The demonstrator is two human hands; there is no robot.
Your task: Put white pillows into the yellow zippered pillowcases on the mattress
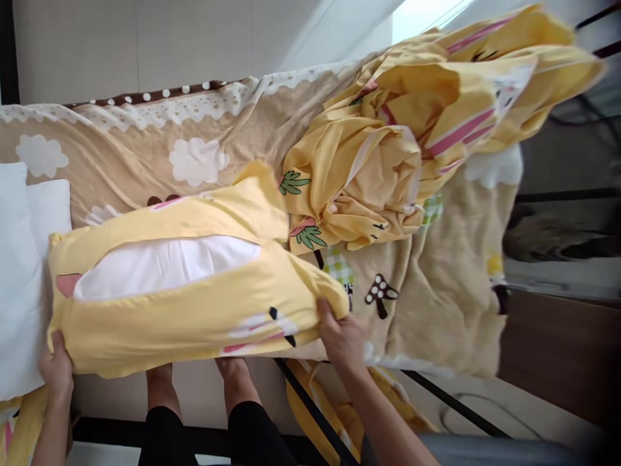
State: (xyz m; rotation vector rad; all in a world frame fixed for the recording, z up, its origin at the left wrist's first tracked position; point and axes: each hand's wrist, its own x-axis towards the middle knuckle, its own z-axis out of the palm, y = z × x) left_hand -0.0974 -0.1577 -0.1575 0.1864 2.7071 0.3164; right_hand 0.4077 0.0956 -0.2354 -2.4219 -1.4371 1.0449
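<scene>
A yellow pillowcase point(160, 330) with pink and white print lies stretched lengthwise in front of me, above the bed. Through the long slit in its upper face shows a white pillow point(169, 265). My left hand point(57, 369) grips the near left corner, thumb on top and fingers hidden underneath. At the right end, my right hand point(342, 330) is closed on the cloth of the near corner, slightly blurred. The far right corner of the case stands up loose.
A beige blanket point(130, 155) with clouds and mushrooms covers the bed. Crumpled yellow bedding point(359, 162) is heaped at the right. White pillows point(19, 272) lie at the left edge. Black frame bars point(451, 401) and more yellow cloth point(315, 401) are below, near my legs.
</scene>
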